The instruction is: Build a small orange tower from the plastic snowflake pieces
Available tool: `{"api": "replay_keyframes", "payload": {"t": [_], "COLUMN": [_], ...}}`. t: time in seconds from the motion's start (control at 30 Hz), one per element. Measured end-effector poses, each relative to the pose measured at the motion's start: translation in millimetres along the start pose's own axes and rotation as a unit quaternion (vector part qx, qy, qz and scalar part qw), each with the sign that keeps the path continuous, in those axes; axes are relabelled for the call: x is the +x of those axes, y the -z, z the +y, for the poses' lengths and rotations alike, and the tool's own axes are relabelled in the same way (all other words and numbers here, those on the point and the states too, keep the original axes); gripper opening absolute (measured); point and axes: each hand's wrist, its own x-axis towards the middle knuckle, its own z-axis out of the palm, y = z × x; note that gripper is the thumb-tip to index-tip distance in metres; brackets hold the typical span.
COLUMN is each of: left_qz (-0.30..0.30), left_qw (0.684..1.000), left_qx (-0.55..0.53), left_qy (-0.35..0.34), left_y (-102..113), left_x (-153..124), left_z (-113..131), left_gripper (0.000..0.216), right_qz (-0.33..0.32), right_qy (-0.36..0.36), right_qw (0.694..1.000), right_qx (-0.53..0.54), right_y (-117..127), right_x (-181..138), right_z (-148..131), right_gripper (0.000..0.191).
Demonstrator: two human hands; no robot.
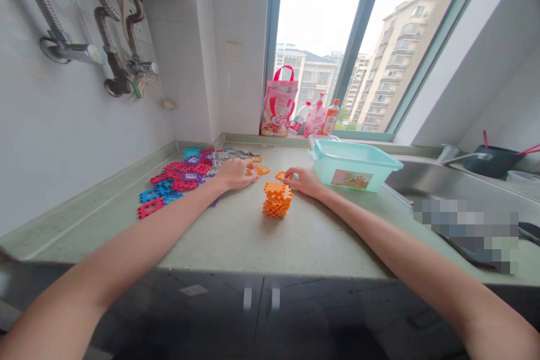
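Cube-shaped stack of orange interlocking plastic tiles (277,199): upright on the table (236,236), just nearer the person than the two hands and touching neither.

Left hand (236,174): resting palm down, fingers together and curled toward the table, beside a small group of loose orange tiles (261,169); nothing clearly held, though the curl hides whatever may lie beneath.

Right hand (302,181): palm down, fingers drawn together at a single orange tile (280,175); touching it, but whether clamped on it cannot be told.

Handling note: these flat tiles look best lifted by an edge between the fingertips, and the stack's joints seem best pressed with the other hand steadying it.

Nearby: heap of red, blue, purple and grey tiles (181,180) left of the left hand; pale green plastic tub (352,166) beyond the right hand; steel sink (439,180) to the right.

Farther off: red-handled patterned bag (278,102) and cleaning bottles (316,118) on the window ledge
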Motion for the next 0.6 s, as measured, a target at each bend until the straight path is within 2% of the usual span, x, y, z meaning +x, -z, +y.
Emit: {"api": "replay_keyframes", "payload": {"t": [0.07,0.13,0.2,0.27,0.47,0.6], "left_qz": [0.048,0.069,0.064,0.048,-0.015,-0.016], "left_qw": [0.995,0.977,0.954,0.941,0.918,0.917], "left_qx": [-0.079,-0.186,-0.261,-0.292,-0.297,-0.289], "left_qy": [-0.027,-0.081,-0.13,-0.163,-0.262,-0.274], "left_y": [15.1,31.5,45.0,52.4,46.0,41.0], "left_x": [-4.0,-8.7,-13.0,-16.5,-21.3,-20.3], "left_z": [7.9,19.2,32.3,44.3,60.2,60.5], "left_gripper": [0.042,0.041,0.041,0.042,0.036,0.035], "right_qz": [0.0,-0.008,-0.02,-0.028,-0.031,-0.025], "right_qy": [-0.004,0.004,0.014,0.019,0.042,0.055], "right_qw": [1.0,1.0,0.999,0.999,0.998,0.998], "right_qx": [0.011,0.021,0.025,0.027,0.021,0.021], "right_y": [2.6,4.6,6.2,7.8,9.5,7.9], "right_x": [-4.1,-5.7,-5.4,-4.7,-4.0,-4.1], "right_z": [2.4,3.5,2.9,1.6,2.2,7.6], "right_gripper": [0.016,0.017,0.017,0.016,0.016,0.016]}}
